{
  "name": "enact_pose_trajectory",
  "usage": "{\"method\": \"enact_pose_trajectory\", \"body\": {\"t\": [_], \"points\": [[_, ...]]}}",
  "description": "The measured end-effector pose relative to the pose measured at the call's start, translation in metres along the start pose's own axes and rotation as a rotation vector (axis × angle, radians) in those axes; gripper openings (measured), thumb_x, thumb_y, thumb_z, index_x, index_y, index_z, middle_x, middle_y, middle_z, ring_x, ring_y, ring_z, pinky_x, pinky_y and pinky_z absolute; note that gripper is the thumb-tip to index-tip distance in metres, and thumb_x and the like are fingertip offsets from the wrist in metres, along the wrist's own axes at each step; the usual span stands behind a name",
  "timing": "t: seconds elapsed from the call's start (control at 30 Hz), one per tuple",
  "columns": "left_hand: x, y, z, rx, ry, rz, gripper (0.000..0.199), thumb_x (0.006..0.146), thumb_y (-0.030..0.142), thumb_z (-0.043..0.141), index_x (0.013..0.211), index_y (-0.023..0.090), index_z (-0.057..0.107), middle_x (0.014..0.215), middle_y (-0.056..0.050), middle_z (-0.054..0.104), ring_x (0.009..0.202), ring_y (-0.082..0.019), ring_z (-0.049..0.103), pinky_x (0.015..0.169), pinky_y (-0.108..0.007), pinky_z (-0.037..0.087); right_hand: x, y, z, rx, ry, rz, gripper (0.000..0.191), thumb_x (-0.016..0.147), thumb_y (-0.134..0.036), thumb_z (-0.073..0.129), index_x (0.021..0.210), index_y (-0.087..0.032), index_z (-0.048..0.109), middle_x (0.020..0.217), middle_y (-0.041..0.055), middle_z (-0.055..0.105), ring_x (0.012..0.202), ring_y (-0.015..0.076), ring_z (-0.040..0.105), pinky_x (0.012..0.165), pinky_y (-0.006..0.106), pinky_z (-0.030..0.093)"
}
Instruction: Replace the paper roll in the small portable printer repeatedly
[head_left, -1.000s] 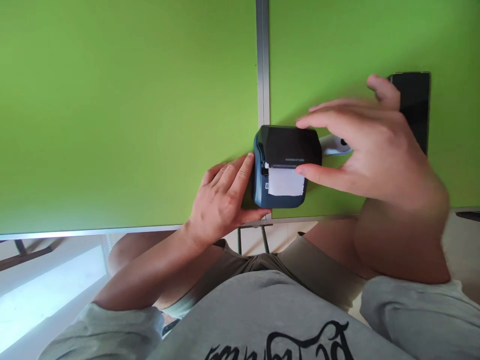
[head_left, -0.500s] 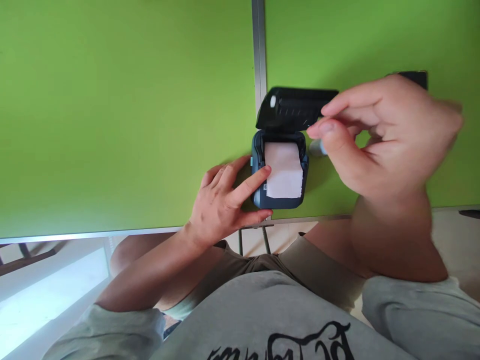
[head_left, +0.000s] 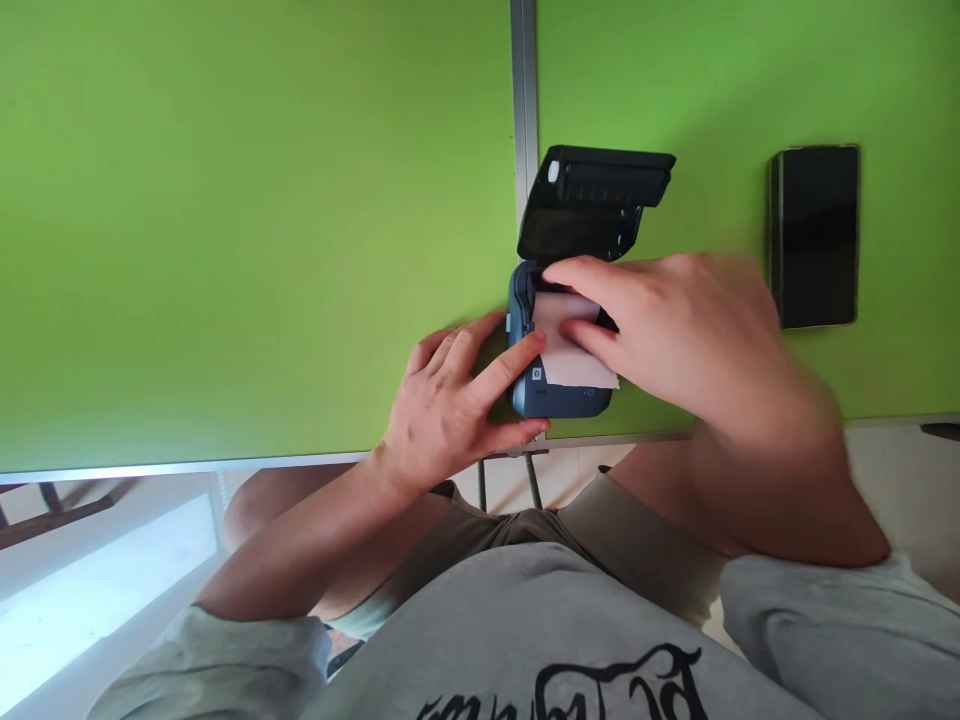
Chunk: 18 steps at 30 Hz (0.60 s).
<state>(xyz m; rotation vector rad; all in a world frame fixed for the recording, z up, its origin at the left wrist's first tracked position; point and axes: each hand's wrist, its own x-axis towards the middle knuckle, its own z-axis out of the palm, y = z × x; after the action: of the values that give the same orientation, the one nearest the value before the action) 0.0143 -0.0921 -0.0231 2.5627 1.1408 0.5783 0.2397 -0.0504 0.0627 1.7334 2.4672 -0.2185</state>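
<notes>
By the near edge of the bench point(head_left: 262, 250), the compact printer point(head_left: 561, 403) seems light and rigid, its paper point(head_left: 574, 369) soft; hold its sides. The left hand point(head_left: 450, 393) spreads against it; whether the right hand point(head_left: 675, 325) pinches, I cannot tell

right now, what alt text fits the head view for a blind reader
A person's bare left hand rests against a small dark blue plastic printer while the bare right hand reaches inside, over a white paper strip. The printer's black plastic lid stands open. To the right, a black rectangular phone lies on the green tabletop.
</notes>
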Motion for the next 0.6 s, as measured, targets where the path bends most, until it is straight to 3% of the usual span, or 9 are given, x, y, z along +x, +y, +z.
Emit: {"method": "enact_pose_trajectory", "body": {"t": [0.1, 0.3, 0.5, 0.6], "points": [[-0.001, -0.001, 0.001, -0.006, -0.013, -0.006, 0.075, 0.098, 0.076, 0.048, 0.156, 0.029, 0.049, 0.149, -0.016, 0.060, 0.127, -0.030, 0.063, 0.110, -0.044, 0.044, 0.004, -0.001, -0.001, -0.048, -0.010, -0.028, 0.031, 0.093, -0.030, 0.057, 0.119, -0.029, 0.073, 0.073, 0.0045, 0.077, 0.058, 0.0246, 0.066, 0.054, 0.031, 0.029], [0.000, -0.001, 0.002, -0.002, 0.016, 0.014, 0.073, 0.100, 0.074, 0.046, 0.153, 0.025, 0.051, 0.146, -0.018, 0.061, 0.127, -0.029, 0.063, 0.109, -0.042, 0.044, 0.001, 0.003, -0.007, -0.017, 0.044, -0.061, 0.029, 0.097, -0.034, 0.052, 0.114, -0.028, 0.074, 0.080, 0.0038, 0.079, 0.060, 0.0229, 0.066, 0.052, 0.031, 0.027], [0.000, 0.002, 0.000, -0.006, -0.017, -0.012, 0.072, 0.098, 0.074, 0.051, 0.156, 0.031, 0.050, 0.151, -0.015, 0.059, 0.128, -0.029, 0.062, 0.110, -0.043, 0.043, -0.016, 0.020, -0.018, 0.281, 0.266, -0.123, 0.026, 0.088, -0.021, 0.064, 0.110, -0.027, 0.076, 0.089, -0.0034, 0.082, 0.051, 0.0127, 0.059, 0.055, 0.032, 0.043], [0.000, 0.002, 0.000, -0.005, -0.010, -0.016, 0.072, 0.098, 0.073, 0.050, 0.156, 0.030, 0.051, 0.151, -0.015, 0.059, 0.127, -0.028, 0.063, 0.110, -0.042, 0.043, -0.017, 0.022, -0.018, 0.353, 0.282, -0.078, 0.029, 0.084, -0.018, 0.067, 0.108, -0.031, 0.077, 0.083, -0.0069, 0.080, 0.051, 0.0112, 0.059, 0.061, 0.032, 0.051]]}}
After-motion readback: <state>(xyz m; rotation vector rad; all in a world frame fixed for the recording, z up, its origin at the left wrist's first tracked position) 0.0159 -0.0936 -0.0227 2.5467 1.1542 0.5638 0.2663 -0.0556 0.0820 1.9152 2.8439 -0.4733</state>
